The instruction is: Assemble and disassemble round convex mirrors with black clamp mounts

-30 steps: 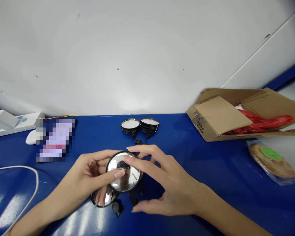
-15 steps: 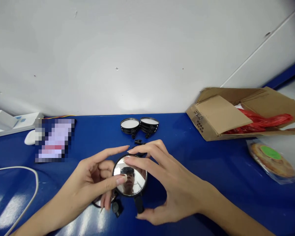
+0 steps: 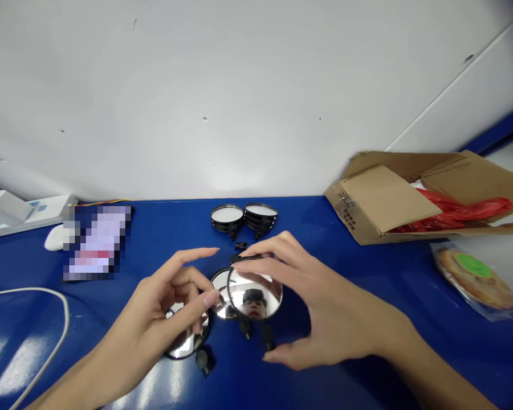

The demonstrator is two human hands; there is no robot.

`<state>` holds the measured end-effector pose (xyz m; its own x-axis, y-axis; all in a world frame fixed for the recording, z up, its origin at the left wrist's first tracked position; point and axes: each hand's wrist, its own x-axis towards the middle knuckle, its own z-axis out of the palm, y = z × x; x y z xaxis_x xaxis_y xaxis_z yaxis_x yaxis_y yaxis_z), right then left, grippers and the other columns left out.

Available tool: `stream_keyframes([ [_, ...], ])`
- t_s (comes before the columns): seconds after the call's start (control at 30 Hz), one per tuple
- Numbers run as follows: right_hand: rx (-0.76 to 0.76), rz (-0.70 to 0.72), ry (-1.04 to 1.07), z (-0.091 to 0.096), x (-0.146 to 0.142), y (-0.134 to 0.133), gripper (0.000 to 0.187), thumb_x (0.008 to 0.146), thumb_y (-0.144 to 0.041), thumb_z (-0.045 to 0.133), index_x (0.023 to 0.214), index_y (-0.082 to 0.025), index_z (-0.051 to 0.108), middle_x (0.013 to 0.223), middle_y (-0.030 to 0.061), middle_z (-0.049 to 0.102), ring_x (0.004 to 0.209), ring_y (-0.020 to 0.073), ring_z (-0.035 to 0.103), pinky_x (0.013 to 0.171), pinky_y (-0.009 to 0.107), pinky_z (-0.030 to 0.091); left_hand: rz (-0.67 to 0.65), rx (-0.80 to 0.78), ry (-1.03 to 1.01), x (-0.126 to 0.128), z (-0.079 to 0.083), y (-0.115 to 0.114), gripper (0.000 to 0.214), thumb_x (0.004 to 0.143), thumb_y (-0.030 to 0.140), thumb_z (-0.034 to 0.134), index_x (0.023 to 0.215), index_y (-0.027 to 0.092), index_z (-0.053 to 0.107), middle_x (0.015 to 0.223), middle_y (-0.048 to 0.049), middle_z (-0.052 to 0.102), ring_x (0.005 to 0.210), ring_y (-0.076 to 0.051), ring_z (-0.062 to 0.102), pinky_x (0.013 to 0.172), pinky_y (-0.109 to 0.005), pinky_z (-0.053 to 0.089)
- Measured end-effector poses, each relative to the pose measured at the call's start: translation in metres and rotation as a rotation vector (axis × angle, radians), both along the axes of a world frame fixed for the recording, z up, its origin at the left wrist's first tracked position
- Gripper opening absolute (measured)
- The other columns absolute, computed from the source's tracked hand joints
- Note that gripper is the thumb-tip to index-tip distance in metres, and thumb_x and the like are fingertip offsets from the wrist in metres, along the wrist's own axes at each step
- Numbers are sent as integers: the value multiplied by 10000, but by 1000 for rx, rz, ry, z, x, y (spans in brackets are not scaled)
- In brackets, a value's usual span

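Observation:
My right hand [image 3: 299, 302] grips a round black-rimmed mirror [image 3: 254, 296], fingers on its top edge and thumb at the black stem [image 3: 267, 337] below. Partly behind it is a second round mirror [image 3: 223, 310], whose own stem [image 3: 245, 327] shows under the rim. My left hand [image 3: 175, 307] has its fingers apart, index stretched out; the thumb tip is at the second mirror's left edge, whether touching I cannot tell. Under the left fingers, a third mirror [image 3: 188, 340] lies on the blue table, its stem [image 3: 203, 361] pointing down and right.
Two stacks of round mirrors [image 3: 227, 215] stand near the wall, with a small black part [image 3: 240, 246] in front. A blurred phone [image 3: 96, 242], white mouse [image 3: 58, 237] and white cable [image 3: 64, 319] are left. An open cardboard box [image 3: 359, 225] and a wrapped round item [image 3: 474, 276] are right.
My right hand has moved right and slightly up with its mirror, away from my left thumb, which was over the glass. The second mirror has come into sight between the hands.

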<state>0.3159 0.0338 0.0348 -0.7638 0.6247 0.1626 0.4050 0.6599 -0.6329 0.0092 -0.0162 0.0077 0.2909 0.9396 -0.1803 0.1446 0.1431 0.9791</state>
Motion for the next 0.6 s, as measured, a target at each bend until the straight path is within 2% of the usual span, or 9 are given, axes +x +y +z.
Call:
stream_keyframes([
  [0.07, -91, -56, -63, 10, 11, 5, 944, 738, -381, 1088, 1577, -361, 655, 1543, 106, 606, 1363, 353, 613, 1125, 533, 632, 52, 103, 99, -2, -2, 3, 423, 1137, 525, 768, 1516, 365, 667, 1000, 4, 785, 813, -182, 734, 731, -288, 625],
  [0.13, -168, -68, -120, 18, 18, 7, 783, 725, -337, 1101, 1426, -384, 754, 1519, 81, 604, 1304, 331, 648, 1053, 493, 669, 73, 217, 222, -4, -4, 7, 326, 1138, 495, 763, 1432, 363, 718, 1060, -3, 788, 881, -198, 730, 816, -326, 625],
  [0.23, -252, -58, -215, 23, 22, 5, 600, 688, -321, 1129, 1199, -368, 818, 1466, 40, 624, 1217, 298, 682, 984, 453, 687, 42, 322, 366, -6, -6, 10, 166, 1138, 463, 757, 1253, 355, 808, 1188, -19, 796, 1083, -241, 746, 966, -370, 598],
  [0.43, -296, -113, -357, 18, 22, -3, 610, 668, -386, 1129, 1130, -296, 742, 1270, 37, 665, 1080, 290, 701, 810, 415, 662, 20, 305, 404, -8, -5, 13, 182, 1158, 515, 715, 1200, 372, 820, 1261, -4, 784, 1160, -265, 761, 1028, -373, 597],
  [0.6, -247, -200, -372, 10, 23, -9, 520, 717, -227, 1028, 1097, -284, 676, 1341, 51, 621, 1062, 274, 700, 813, 409, 648, 77, 349, 450, -12, -11, 18, 205, 1145, 534, 730, 1152, 350, 821, 1226, 1, 808, 1175, -262, 748, 1034, -372, 543],
])
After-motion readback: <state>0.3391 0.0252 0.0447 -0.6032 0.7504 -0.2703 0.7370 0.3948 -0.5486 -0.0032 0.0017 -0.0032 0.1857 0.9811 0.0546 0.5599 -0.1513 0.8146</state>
